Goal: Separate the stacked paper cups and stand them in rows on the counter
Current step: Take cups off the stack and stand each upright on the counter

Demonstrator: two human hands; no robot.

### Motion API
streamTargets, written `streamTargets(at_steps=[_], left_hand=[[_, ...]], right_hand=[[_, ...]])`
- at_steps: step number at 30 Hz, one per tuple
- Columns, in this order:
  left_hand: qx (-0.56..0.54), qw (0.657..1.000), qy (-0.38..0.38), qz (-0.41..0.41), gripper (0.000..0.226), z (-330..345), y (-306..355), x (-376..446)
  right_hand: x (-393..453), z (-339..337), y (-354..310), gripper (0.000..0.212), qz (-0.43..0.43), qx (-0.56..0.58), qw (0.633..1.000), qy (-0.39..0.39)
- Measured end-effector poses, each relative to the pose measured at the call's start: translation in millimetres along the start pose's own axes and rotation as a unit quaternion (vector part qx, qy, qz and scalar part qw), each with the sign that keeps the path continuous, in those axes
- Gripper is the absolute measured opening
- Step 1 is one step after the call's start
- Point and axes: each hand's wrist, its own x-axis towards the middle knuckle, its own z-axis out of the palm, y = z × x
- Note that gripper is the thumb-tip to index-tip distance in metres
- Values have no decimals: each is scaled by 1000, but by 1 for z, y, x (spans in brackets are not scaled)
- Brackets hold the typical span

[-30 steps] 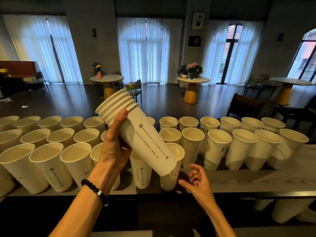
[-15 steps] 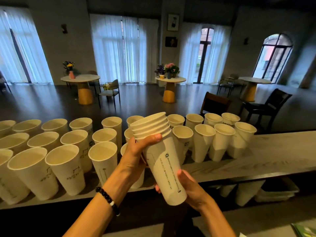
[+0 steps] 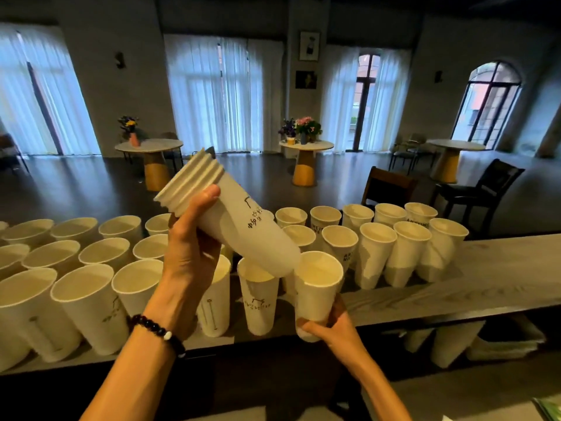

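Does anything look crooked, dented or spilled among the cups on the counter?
Nothing stands out. The cups on the counter stand upright in rows, with no visible spill or crushing. The left hand grips the tilted stack; the right hand holds a single cup upright.
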Motion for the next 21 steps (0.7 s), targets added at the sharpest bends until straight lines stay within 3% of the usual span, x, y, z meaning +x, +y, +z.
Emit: streamTargets(at_steps=[4, 7, 12, 16, 18, 21], left_hand=[[-16, 998, 54, 38, 111, -12, 7, -1], [-17, 996, 71, 54, 86, -16, 0, -6], [-14, 996, 73, 52, 81, -4, -14, -12], [16, 998, 62, 27, 99, 18, -33, -18], [19, 998, 50, 11, 106, 32, -42, -21], [30, 999, 23, -9, 106, 54, -51, -22]], right_hand=[[31, 6, 11, 76, -16, 3, 1000, 0], [49, 4, 21, 87, -10, -15, 999, -33], [69, 5, 28, 95, 22, -55, 997, -40], [72, -4, 30, 100, 27, -82, 994, -74], [70, -19, 30, 89, 24, -63, 994, -81], [59, -43, 11, 51, -33, -28, 999, 17]])
